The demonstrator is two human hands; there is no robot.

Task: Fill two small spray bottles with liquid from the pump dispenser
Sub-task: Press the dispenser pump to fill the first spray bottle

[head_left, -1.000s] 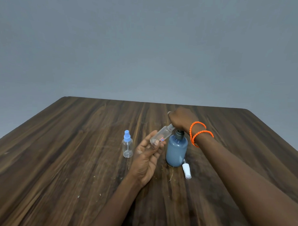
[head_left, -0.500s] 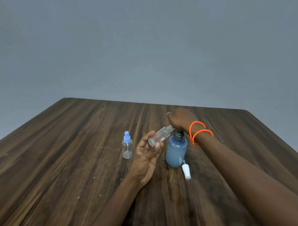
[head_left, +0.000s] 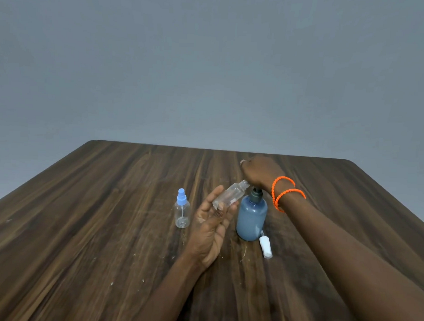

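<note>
Left hand (head_left: 212, 228) holds the uncapped bottle (head_left: 229, 197) tilted, its neck at the dispenser (head_left: 251, 218) spout; right hand (head_left: 259, 172) presses the pump. If the neck slips off, liquid could spill onto the tabletop (head_left: 107, 228).

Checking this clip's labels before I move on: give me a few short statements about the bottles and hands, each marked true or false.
1. The left hand holds an uncapped clear bottle tilted toward the pump. True.
2. The right hand rests flat on the table. False: it is on top of the blue pump dispenser.
3. The second spray bottle stands upright with its blue cap on. True.
4. The white spray cap is screwed onto the held bottle. False: it lies on the table beside the dispenser.
</note>
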